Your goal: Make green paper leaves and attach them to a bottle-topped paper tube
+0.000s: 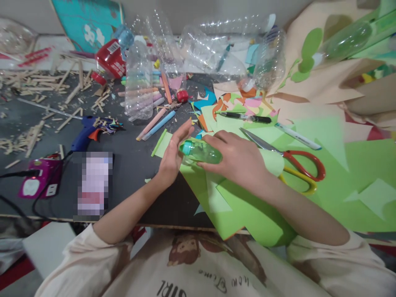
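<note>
A small plastic bottle with a turquoise cap lies on its side, its body looking green. My right hand grips the base end, thumb and fingers on either side of it. At the cap end, my left hand has its fingers stretched out, palm turned toward the cap; whether it touches is hard to tell. Green paper sheets spread under the bottle and my right forearm. Scissors with one red and one yellow handle lie beside my right hand. A small rolled green strip is left of my left hand.
Clear empty bottles stand and lie along the back. A blue glue gun, a magenta power box with cables and a phone are on the left. Behind my hands lie paper scraps, a black pen and a white pen.
</note>
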The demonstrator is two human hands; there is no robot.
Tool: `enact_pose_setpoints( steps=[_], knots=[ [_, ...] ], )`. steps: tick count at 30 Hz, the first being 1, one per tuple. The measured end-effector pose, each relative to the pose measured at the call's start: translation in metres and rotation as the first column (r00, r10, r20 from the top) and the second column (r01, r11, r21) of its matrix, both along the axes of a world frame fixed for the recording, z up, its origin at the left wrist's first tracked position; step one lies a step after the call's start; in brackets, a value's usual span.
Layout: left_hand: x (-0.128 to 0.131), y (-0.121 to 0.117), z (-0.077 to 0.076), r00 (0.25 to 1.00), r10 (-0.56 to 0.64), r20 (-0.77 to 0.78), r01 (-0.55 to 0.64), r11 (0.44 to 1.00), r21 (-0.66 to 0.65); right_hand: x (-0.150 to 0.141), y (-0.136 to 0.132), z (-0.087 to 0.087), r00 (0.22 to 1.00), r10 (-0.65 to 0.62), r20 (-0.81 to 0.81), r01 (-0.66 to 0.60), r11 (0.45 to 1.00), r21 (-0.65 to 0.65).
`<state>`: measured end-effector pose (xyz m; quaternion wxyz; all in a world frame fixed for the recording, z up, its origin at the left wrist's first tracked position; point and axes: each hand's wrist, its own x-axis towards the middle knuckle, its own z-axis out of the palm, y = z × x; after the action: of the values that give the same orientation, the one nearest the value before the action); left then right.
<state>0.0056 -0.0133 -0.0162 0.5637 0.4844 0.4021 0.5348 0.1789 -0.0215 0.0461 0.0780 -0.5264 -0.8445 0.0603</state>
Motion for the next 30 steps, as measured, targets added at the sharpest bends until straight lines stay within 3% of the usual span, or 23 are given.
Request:
enact_pose_setpoints(
  steps=[8,16,23,30],
  knots=[
    [0.010,-0.012,0.008,0.990,0.114,0.079,-0.098,0.978,-0.183,-0.014,-0.011,-0.004,0.999,0.045,0.012,-0.044,0.999,-0.018],
    [0.016,-0.016,0.010,0.976,0.216,0.023,-0.199,0.930,-0.309,-0.018,-0.015,-0.009,0.996,0.063,0.064,-0.060,0.997,-0.037],
    [0.019,-0.016,0.003,0.962,0.264,-0.073,-0.274,0.922,-0.273,-0.024,-0.017,-0.011,0.990,0.059,0.127,-0.059,0.998,-0.009],
    [0.022,-0.015,0.008,0.944,0.328,-0.043,-0.321,0.880,-0.349,-0.025,-0.017,-0.011,0.988,0.074,0.138,-0.073,0.997,-0.007]
  ],
)
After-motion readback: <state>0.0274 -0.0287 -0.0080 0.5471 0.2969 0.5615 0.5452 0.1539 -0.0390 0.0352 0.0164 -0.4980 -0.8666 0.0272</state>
